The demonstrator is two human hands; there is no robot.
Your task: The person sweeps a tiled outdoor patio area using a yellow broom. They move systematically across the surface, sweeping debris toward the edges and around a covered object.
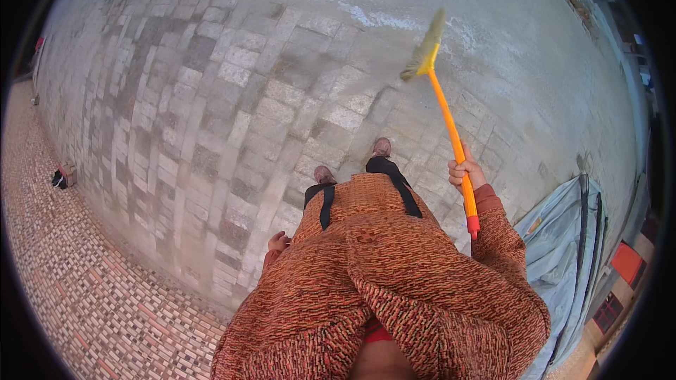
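Note:
An orange-handled broom (pixel 448 116) is gripped in my right hand (pixel 469 169), which wraps around the handle above its red end cap. The yellow broom head with pale, splayed bristles (pixel 430 45) is out ahead of me to the right, over the paving; its edges look blurred. Beside my left hip, my left hand (pixel 279 241) hangs low against the coat (pixel 311 232), its fingers loosely curled and partly hidden. Nothing shows in that hand.
Worn paving blocks (pixel 232 74) lie under my shoes (pixel 381 148), meeting smoother grey concrete (pixel 507 5) ahead. A grey-blue tarpaulin (pixel 560 237) with black straps stands close on my right. A small-tiled wall (pixel 105 295) runs along my left, near a block with a dark item (pixel 62 177).

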